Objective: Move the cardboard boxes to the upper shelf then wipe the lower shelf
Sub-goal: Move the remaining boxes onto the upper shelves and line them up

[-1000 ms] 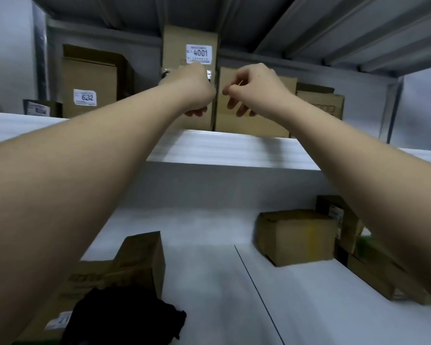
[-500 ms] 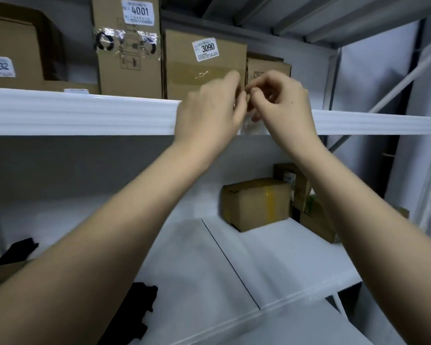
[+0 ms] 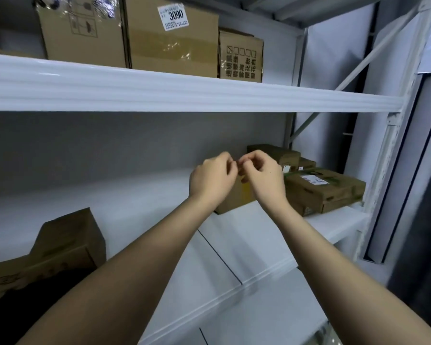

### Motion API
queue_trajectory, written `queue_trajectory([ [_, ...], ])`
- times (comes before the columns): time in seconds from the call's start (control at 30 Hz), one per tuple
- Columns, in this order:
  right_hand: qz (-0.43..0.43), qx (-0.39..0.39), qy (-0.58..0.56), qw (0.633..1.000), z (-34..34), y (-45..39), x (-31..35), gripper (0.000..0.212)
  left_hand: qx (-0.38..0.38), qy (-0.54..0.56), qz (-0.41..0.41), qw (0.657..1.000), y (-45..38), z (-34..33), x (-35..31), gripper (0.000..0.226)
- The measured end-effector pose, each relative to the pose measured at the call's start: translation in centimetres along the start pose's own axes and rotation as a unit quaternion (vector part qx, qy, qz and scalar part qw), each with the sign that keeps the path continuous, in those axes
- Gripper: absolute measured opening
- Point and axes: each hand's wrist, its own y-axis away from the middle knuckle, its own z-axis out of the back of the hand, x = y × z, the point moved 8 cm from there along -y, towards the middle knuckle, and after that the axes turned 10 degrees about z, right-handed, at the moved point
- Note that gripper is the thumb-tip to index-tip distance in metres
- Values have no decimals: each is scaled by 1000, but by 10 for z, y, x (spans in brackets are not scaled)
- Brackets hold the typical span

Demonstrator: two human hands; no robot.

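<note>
White metal shelving fills the view, its lower shelf (image 3: pixel 234 245) a pale board with a dark seam running back from the front edge. Nearest, at the left end of that shelf, a tilted cardboard box (image 3: pixel 70 242) leans over a flat carton (image 3: pixel 5 277), with something black (image 3: pixel 35 307) lying in front of them. Two bare forearms reach in over the shelf. The left hand (image 3: pixel 210 180) and the right hand (image 3: pixel 264 176) meet in mid-air, fingers curled and fingertips close together or touching; whether they pinch anything between them is too small to tell. Directly behind and below the hands a small cardboard box (image 3: pixel 237 199) with yellow tape stands on the lower shelf, mostly hidden by them. To its right lies a long flat box with a shipping label (image 3: pixel 326 188), and behind that sit darker boxes (image 3: pixel 279 153) against the grey back wall.

Above, the thick white edge of the upper shelf (image 3: pixel 184 93) crosses the frame. On it stand a taped box with handling symbols (image 3: pixel 85 33), a box labelled 3090 (image 3: pixel 174 43) touching its right side, and a smaller box with printed checkboxes (image 3: pixel 240 58) just beside that. A white upright post (image 3: pixel 388 155) and diagonal brace close the right end of the rack.
</note>
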Motion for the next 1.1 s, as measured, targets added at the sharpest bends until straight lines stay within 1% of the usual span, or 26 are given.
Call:
queue_trajectory([
  [0.1,-55,33,26,998,-9,5,-34,15,100,57,88,989,-2,-34,26,18],
  [0.2,-118,74,44,989,-20,8,-71,18,192,120,184,956,-1,-71,49,18],
  [0.27,-154,104,47,982,-27,9,-97,19,227,149,244,931,-3,-91,61,24],
  [0.37,-196,124,43,972,-34,4,-132,19,260,171,303,901,-8,-115,71,30],
  [0.47,-214,148,42,965,-41,-8,-166,20,271,203,353,872,-15,-138,79,34],
  [0.6,-213,195,51,956,-49,-36,-209,22,267,210,394,854,-28,-166,85,35],
  [0.77,-214,247,53,944,-55,-68,-257,25,250,206,450,832,-47,-194,88,45],
  [0.9,-217,291,52,930,-59,-85,-296,22,225,213,489,815,-61,-218,84,56],
  [0.97,-228,297,36,927,-60,-90,-312,22,218,217,494,813,-68,-227,79,55],
  [1.1,-246,305,30,920,-60,-96,-338,41,218,205,473,829,-84,-243,69,47],
])
